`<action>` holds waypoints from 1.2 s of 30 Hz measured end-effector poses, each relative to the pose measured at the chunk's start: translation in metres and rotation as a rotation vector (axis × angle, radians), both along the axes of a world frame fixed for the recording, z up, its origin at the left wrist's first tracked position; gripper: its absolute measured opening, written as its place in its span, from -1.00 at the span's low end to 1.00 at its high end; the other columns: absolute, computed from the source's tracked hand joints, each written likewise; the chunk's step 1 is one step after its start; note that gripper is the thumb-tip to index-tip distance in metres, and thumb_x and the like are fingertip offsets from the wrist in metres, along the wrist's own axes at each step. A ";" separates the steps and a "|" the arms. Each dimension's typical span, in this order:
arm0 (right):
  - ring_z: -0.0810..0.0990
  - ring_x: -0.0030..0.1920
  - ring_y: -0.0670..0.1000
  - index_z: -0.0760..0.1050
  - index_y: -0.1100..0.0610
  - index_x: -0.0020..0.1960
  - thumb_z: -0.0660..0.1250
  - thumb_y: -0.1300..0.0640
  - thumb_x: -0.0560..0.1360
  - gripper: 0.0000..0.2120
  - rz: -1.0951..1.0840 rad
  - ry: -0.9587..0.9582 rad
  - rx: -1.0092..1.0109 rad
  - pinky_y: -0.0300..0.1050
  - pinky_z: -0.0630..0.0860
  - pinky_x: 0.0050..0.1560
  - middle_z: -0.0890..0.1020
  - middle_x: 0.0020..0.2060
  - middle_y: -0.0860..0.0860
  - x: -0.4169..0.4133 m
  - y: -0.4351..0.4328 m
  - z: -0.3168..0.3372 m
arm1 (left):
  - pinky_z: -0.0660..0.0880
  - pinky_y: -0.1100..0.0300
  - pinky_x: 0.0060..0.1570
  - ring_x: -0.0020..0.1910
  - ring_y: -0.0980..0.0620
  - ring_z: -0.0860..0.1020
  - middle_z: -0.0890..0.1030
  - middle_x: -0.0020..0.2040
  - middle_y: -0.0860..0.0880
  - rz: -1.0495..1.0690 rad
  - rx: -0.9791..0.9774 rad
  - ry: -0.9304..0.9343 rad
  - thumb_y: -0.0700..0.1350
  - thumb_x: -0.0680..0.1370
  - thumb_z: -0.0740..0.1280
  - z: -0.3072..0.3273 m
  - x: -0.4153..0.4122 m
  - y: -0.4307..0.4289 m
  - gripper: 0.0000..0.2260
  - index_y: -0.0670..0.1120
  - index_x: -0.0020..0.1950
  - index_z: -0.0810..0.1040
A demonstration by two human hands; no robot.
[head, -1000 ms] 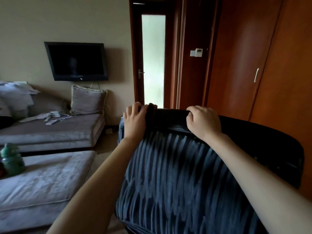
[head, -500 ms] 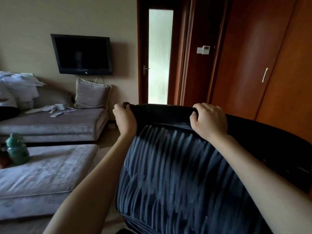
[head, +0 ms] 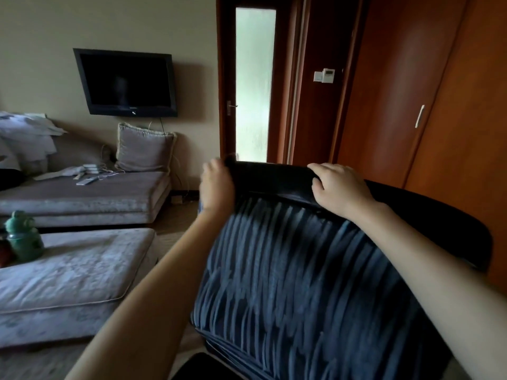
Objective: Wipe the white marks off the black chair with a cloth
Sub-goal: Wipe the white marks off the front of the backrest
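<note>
The black chair [head: 301,270] fills the lower middle of the head view, its backrest facing me and covered in pale vertical streaks. My left hand [head: 216,185] grips the left end of the chair's top edge [head: 271,175]. My right hand [head: 338,186] grips the same edge further right, fingers curled over it. No cloth is visible.
A grey sofa [head: 90,198] with a cushion [head: 142,148] runs along the left wall under a wall TV [head: 124,82]. A grey ottoman [head: 71,272] with a green bottle [head: 23,235] sits near left. A glass-panelled door [head: 255,80] is straight ahead and wooden wardrobe doors [head: 439,105] stand to the right.
The view has tilted down and shifted, and the chair back has moved slightly. My left hand slid from the top edge to the chair's left corner. My right hand keeps its hold.
</note>
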State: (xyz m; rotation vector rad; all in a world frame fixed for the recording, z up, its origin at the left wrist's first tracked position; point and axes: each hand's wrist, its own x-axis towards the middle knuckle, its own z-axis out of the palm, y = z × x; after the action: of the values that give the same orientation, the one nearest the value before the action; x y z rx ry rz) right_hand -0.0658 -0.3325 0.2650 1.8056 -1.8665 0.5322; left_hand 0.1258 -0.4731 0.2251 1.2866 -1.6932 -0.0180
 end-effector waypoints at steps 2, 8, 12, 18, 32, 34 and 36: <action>0.51 0.19 0.12 0.38 0.09 0.38 0.09 -0.01 0.61 -0.62 -0.039 0.041 0.046 0.05 0.44 0.17 0.57 0.20 0.04 -0.016 0.020 0.005 | 0.41 -0.09 0.08 0.19 -0.29 0.44 0.40 0.23 -0.28 0.095 0.131 0.092 -0.27 0.62 0.01 -0.006 0.016 -0.005 -0.79 -0.27 0.22 0.31; 0.57 -0.17 0.11 0.54 0.15 -0.03 -0.06 -0.40 0.48 -0.32 -0.409 0.134 -0.034 -0.06 0.43 -0.19 0.59 -0.25 0.03 -0.064 0.086 -0.003 | 0.38 -0.09 0.16 0.24 -0.29 0.41 0.36 0.28 -0.29 0.094 0.241 0.169 -0.29 0.61 0.02 -0.007 -0.002 0.012 -0.75 -0.30 0.27 0.29; 0.47 -0.40 0.05 0.51 0.17 -0.14 0.05 -0.32 0.52 -0.43 -0.363 0.066 -0.071 -0.18 0.24 -0.45 0.43 -0.44 -0.03 -0.061 0.090 -0.006 | 0.45 0.00 0.11 0.15 -0.21 0.49 0.43 0.23 -0.25 -0.065 0.160 0.020 -0.31 0.60 0.05 -0.010 -0.047 0.059 -0.74 -0.26 0.27 0.34; 0.44 -0.45 0.06 0.49 0.14 -0.23 0.09 -0.30 0.51 -0.48 -0.366 0.063 -0.131 -0.21 0.18 -0.47 0.39 -0.49 -0.05 -0.064 0.103 -0.008 | 0.50 -0.01 0.02 0.10 -0.17 0.49 0.44 0.19 -0.18 -0.374 -0.020 -0.304 -0.26 0.61 0.08 -0.003 -0.112 0.152 -0.71 -0.22 0.33 0.32; 0.42 -0.47 0.02 0.54 0.10 -0.22 0.05 -0.28 0.46 -0.49 -0.206 0.045 -0.209 -0.28 0.16 -0.48 0.53 -0.43 -0.03 -0.065 0.073 -0.012 | 0.46 -0.15 -0.06 0.09 -0.35 0.51 0.44 0.17 -0.29 0.090 0.111 -0.372 -0.23 0.63 0.04 0.003 0.035 0.013 -0.79 -0.25 0.21 0.34; 0.42 -0.46 0.02 0.54 0.10 -0.20 0.08 -0.28 0.51 -0.51 -0.204 0.057 -0.207 -0.28 0.14 -0.48 0.56 -0.40 -0.02 -0.064 0.068 -0.013 | 0.45 -0.16 0.01 0.12 -0.36 0.50 0.44 0.18 -0.32 0.171 0.175 -0.352 -0.24 0.62 0.04 0.000 0.053 -0.002 -0.78 -0.28 0.20 0.36; 0.42 -0.44 0.01 0.56 0.11 -0.15 0.14 -0.24 0.53 -0.55 -0.203 0.066 -0.210 -0.29 0.13 -0.47 0.58 -0.36 0.00 -0.063 0.063 -0.014 | 0.45 -0.15 0.04 0.14 -0.36 0.49 0.45 0.19 -0.32 0.200 0.214 -0.352 -0.25 0.62 0.05 -0.005 0.058 -0.008 -0.77 -0.30 0.20 0.39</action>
State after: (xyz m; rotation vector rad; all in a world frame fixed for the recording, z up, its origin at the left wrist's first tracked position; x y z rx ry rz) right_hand -0.1291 -0.2696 0.2508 1.4629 -1.8475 0.5638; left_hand 0.1840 -0.4812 0.2202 1.6932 -1.8860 0.1572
